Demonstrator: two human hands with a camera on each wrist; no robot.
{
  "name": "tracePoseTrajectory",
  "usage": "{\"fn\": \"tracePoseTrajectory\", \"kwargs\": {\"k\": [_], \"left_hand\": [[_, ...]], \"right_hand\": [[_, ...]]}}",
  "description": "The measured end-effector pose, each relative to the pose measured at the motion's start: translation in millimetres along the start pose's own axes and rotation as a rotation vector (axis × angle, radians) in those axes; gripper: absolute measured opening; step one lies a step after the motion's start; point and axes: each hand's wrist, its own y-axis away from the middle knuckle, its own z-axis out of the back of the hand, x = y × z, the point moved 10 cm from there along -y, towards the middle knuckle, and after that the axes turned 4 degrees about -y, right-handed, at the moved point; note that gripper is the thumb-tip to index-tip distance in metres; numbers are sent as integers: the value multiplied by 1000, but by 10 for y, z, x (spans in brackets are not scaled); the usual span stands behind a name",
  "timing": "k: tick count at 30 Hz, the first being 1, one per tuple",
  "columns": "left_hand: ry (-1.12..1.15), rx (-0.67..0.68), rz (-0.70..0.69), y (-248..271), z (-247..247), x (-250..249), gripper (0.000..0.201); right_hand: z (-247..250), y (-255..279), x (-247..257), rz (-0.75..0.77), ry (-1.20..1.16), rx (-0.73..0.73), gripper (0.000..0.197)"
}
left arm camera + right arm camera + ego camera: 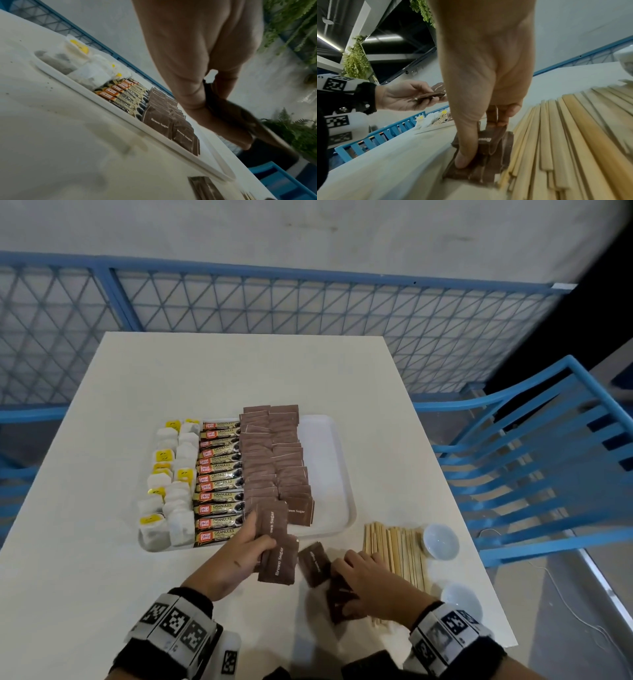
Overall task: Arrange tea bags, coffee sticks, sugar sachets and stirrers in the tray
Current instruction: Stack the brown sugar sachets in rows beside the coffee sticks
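Broadly, the white tray on the table already carries tea bags, coffee sticks and two columns of brown sugar sachets; its right strip is bare. The wooden stirrers lie outside it, thin and stiff, probably best lifted as a bundle at mid-length. The left hand grasps a small fan of sachets near the tray's front edge. The right hand presses and pinches the loose sachets on the table beside the stirrers. They look light, flat and slippery, so edge pinches suit them.
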Motion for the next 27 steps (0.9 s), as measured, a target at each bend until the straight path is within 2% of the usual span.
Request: {"fn": "tracePoseTrajectory", "kwargs": {"k": [6, 10, 15, 18, 23, 27], "left_hand": [[66, -41, -9, 102, 175, -6, 49], [110, -97, 3, 228, 348, 88, 48], [143, -173, -20, 387, 511, 109, 52], [164, -220, -19, 437, 594, 130, 55], [198, -220, -14, 458, 626, 102, 53], [187, -213, -21, 463, 634, 63, 52]], "right_hand": [[12, -16, 13, -16, -228, 41, 50], [91, -29, 139, 36, -231, 29, 40], [278, -182, 188, 23, -436, -61, 51], [307, -342, 197, 14, -340, -92, 60], [260, -451, 271, 68, -31, -168, 57], [241, -397, 277, 96, -8, -217, 54]]}}
